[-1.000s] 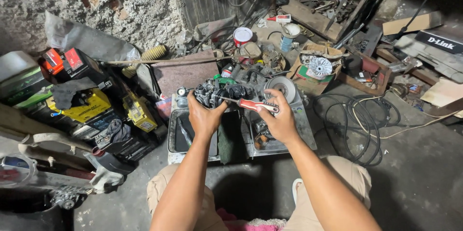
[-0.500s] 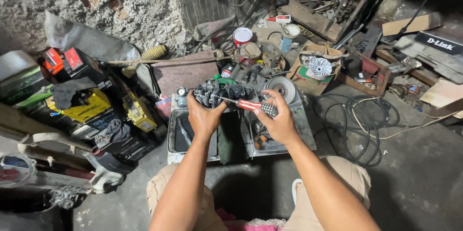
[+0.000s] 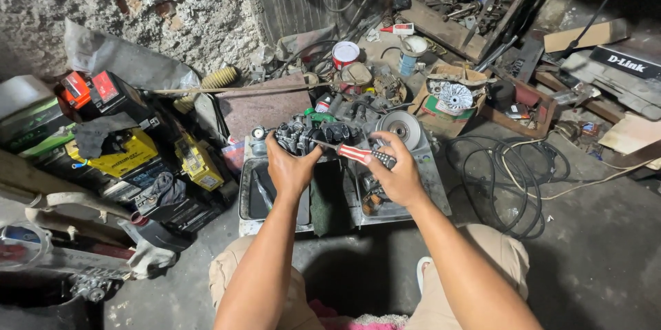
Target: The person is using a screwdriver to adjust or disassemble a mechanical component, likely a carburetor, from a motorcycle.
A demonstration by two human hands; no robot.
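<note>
The left hand (image 3: 289,168) is gripping a dark engine part (image 3: 313,135), fingers clamped; right hand (image 3: 396,175) fingers are clamping a red-striped screwdriver (image 3: 361,155) against it.

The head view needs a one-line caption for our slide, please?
Left hand steadies a grimy engine part over metal trays; right hand works a red-and-white-handled screwdriver.
</note>
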